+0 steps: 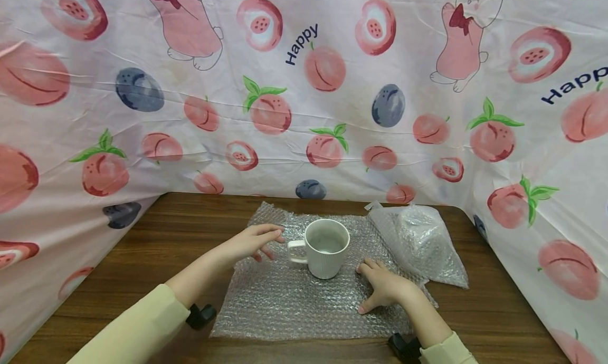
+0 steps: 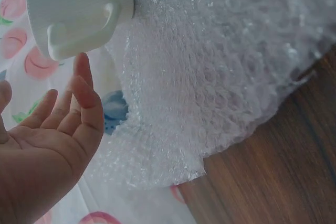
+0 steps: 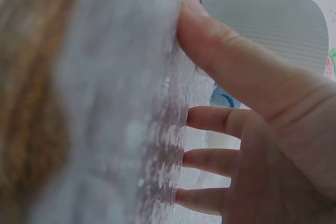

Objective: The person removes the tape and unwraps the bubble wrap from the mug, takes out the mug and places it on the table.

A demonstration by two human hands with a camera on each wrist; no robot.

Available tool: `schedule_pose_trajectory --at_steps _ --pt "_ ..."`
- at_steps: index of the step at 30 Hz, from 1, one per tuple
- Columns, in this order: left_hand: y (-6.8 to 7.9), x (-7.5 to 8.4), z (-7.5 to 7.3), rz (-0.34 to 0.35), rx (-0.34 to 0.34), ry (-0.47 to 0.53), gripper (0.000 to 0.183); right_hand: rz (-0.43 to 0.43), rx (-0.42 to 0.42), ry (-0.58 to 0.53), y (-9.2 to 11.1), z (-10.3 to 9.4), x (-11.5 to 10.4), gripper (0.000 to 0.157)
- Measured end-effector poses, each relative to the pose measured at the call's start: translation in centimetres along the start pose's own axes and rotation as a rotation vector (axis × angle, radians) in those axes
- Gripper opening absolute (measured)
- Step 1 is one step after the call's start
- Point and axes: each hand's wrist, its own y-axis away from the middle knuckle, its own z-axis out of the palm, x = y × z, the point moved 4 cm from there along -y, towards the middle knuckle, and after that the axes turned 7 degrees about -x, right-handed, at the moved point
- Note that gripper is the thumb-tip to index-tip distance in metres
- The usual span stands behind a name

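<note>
A white ribbed mug (image 1: 326, 253) stands upright on a sheet of bubble wrap (image 1: 285, 306), its handle pointing left. My left hand (image 1: 252, 241) hovers just left of the handle, fingers loosely extended and holding nothing. In the left wrist view, the fingertips of the left hand (image 2: 58, 129) come close to the handle of the mug (image 2: 79, 14). To the right of the mug, my right hand (image 1: 386, 287) rests on the sheet with fingers spread. The right wrist view has the thumb and fingertips of the right hand (image 3: 262, 129) touching the bubble wrap (image 3: 152, 129).
A clear plastic bag (image 1: 425, 242) with something bubble-wrapped inside lies at the right, overlapping the sheet's edge. Beneath everything is a dark wooden table (image 1: 161, 232). A fruit-printed cloth (image 1: 304, 116) hangs along the back and both sides.
</note>
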Motion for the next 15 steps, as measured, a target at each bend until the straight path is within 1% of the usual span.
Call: schedule_pose_trajectory --at_steps 5,9,13,15 --pt "-0.7 -0.5 0.2 -0.057 -0.015 0.106 0.060 -0.001 0.002 -0.005 0.0 0.0 0.0 0.081" --pt "-1.2 -0.8 0.4 -0.072 -0.030 0.163 0.060 -0.001 0.004 -0.011 0.1 0.0 -0.1 0.082" --pt "-1.7 -1.2 0.6 -0.068 -0.055 0.167 0.053 0.003 0.007 -0.014 0.2 0.0 -0.1 0.083" --pt "-1.9 -1.3 0.7 -0.060 -0.083 0.156 0.050 0.004 0.010 -0.015 0.2 0.0 -0.1 0.083"
